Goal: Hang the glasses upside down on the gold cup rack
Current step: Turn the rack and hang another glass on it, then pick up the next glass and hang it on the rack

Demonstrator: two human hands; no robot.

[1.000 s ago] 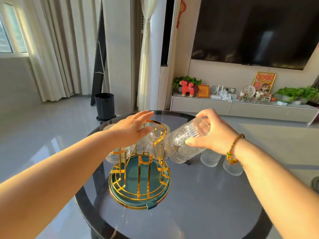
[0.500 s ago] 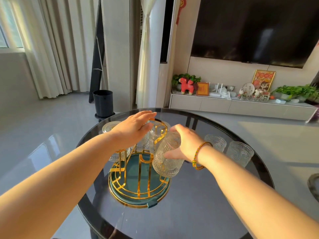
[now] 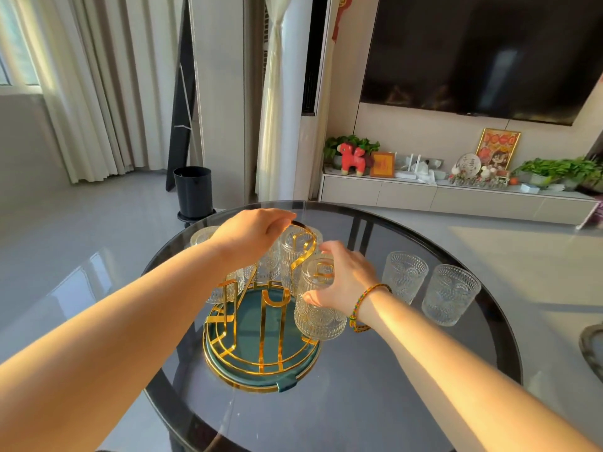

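The gold cup rack [image 3: 261,350] stands on a teal round base near the middle of the glass table. My left hand [image 3: 251,236] rests on the rack's top handle loop, fingers curled over it. My right hand [image 3: 346,278] grips an embossed clear glass [image 3: 318,308] held upside down over a peg on the rack's right side. Several more glasses hang upside down on the rack, one [image 3: 293,252] just behind the held one. Two upright glasses [image 3: 404,275] [image 3: 450,295] stand on the table to the right.
The round dark glass table [image 3: 375,402] has its rim curving close behind the rack. A black bin [image 3: 193,190] stands on the floor beyond. A TV cabinet with plants and ornaments [image 3: 456,194] runs along the far wall. A dark object [image 3: 592,347] shows at the right edge.
My right hand carried the glass from the right, turned it upside down and lowered it onto the rack's right peg. My left hand curled onto the handle.
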